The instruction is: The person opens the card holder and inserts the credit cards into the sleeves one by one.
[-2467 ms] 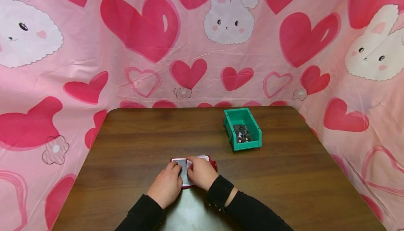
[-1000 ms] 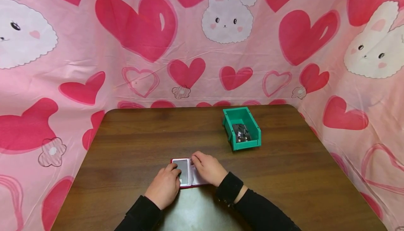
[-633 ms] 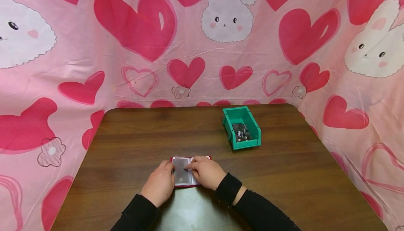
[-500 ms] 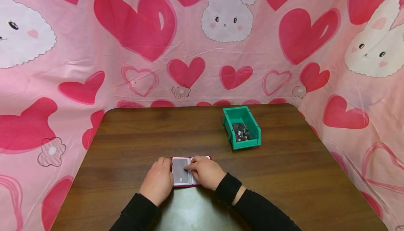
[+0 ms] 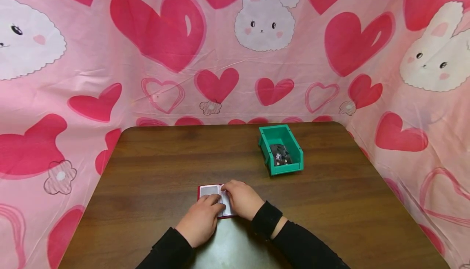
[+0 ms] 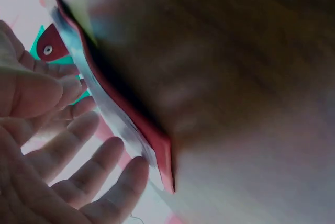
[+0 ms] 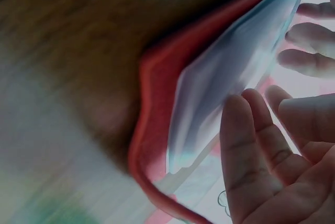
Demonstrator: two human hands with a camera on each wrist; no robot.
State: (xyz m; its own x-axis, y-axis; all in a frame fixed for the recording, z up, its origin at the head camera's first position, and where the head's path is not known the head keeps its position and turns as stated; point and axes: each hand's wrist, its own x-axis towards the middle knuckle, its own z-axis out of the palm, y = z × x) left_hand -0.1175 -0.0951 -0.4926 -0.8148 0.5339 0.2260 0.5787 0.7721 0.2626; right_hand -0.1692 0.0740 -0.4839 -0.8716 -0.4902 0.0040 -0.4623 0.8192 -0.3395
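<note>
A small red card holder (image 5: 198,192) lies spread on the table, its clear plastic sleeves (image 7: 225,72) stacked inside the cover. My left hand (image 5: 200,219) reaches over the left-hand sleeves, its fingertips near the middle fold. On the other half, my right hand (image 5: 245,200) has its fingertips by the upper end of the fold and covers much of that side. In the left wrist view the fingers of my left hand (image 6: 78,166) are loosely extended along the sleeves. The right wrist view has the fingers of my right hand (image 7: 277,156) at the sleeve edges, lightly bent.
A green plastic bin (image 5: 298,161) stands farther back to the right on the brown wooden table (image 5: 165,154). Several dark cards (image 5: 280,154) lie inside it. Behind the table hangs a pink cloth (image 5: 220,36) with hearts and rabbits.
My left hand has moved right from the holder's left edge onto its pages. My right fingertips have left the left page for the top of the fold. Earlier, a clear sleeve was turned leftward.
</note>
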